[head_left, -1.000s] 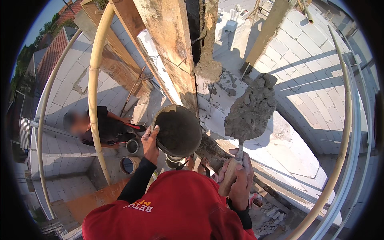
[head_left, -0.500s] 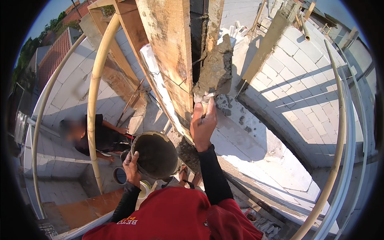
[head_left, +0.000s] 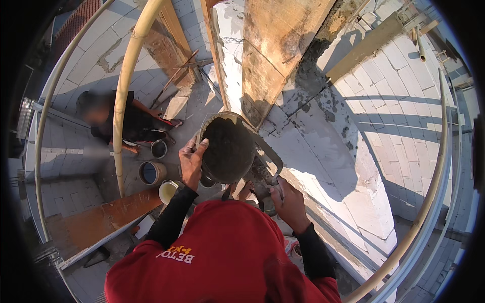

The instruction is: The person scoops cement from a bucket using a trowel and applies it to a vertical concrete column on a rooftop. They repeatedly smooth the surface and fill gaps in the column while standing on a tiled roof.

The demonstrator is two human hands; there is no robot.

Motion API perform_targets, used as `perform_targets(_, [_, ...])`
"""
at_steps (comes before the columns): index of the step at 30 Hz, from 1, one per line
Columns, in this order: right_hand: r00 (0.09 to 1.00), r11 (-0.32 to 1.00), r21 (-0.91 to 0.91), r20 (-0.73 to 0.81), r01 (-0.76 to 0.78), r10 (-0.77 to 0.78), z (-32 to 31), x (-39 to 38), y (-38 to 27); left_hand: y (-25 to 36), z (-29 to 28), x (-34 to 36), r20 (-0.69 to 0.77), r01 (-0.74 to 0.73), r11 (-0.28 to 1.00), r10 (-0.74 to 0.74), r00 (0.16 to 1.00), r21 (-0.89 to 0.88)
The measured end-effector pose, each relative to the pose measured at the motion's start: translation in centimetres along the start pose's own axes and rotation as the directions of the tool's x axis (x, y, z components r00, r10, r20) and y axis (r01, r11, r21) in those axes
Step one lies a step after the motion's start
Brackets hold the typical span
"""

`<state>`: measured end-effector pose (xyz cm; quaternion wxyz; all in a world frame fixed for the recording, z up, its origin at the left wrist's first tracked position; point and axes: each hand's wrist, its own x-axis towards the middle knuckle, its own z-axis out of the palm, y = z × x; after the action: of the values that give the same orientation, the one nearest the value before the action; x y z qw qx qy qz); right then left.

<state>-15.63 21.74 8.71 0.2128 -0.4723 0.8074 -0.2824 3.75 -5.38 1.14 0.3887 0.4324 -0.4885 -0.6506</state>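
Note:
A dark bucket point(head_left: 248, 170) of grey mortar point(head_left: 227, 146) is held up in front of me. My left hand point(head_left: 191, 162) grips its left rim, thumb over the edge. On the other side, my right hand point(head_left: 290, 204) is closed around the handle of a trowel point(head_left: 275, 162). The trowel's grey, mortar-coated blade reaches up and left to the bucket's right rim; whether it touches the rim I cannot tell. Just beyond the bucket stands a wooden formwork board point(head_left: 273, 55), stained with mortar, beside a white block wall end point(head_left: 230, 50).
Bamboo poles curve past at left point(head_left: 124, 91) and right point(head_left: 429, 212). A white block ledge point(head_left: 333, 166) with mortar splashes runs along the right. Below left, a person point(head_left: 134, 118) in dark clothes crouches near several buckets point(head_left: 157, 174) and a brown plank point(head_left: 111, 212).
My right hand has come down from the mortar-filled gap by the formwork to the bucket's right side, trowel in it. The bucket has moved up and right in view, and the view has shifted.

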Motion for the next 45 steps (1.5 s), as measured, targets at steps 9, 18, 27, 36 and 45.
perform_targets(9, [0.990, 0.913, -0.403, 0.142, 0.063, -0.005, 6.4, 12.4, -1.6, 4.9, 3.2, 0.8, 0.181, -0.358, 0.884, 0.316, 0.931, 0.302])
perform_targets(18, [0.669, 0.886, 0.299, 0.743, -0.354, 0.016, 2.1, 10.8, -2.0, 12.2, 2.1, 0.4, 0.398, -0.314, 0.917, 0.201, 0.895, 0.244])
perform_targets(27, [0.835, 0.670, 0.639, 0.548, -0.378, -0.052, 4.6, 7.4, -7.7, 8.4, 1.8, 0.3, 0.087, -0.217, 0.976, 0.215, 0.973, 0.005])
perform_targets(36, [0.858, 0.545, 0.681, 0.490, -0.488, 0.156, 6.8, 4.8, -1.9, 3.2, 3.5, -0.2, 0.122, 0.087, 0.975, -0.063, 0.991, -0.203])
perform_targets(45, [0.897, 0.417, 0.795, 0.376, -0.441, 0.231, -1.3, -1.6, -4.5, -0.3, 6.1, 1.2, 0.143, 0.214, 0.934, -0.179, 0.973, -0.285])
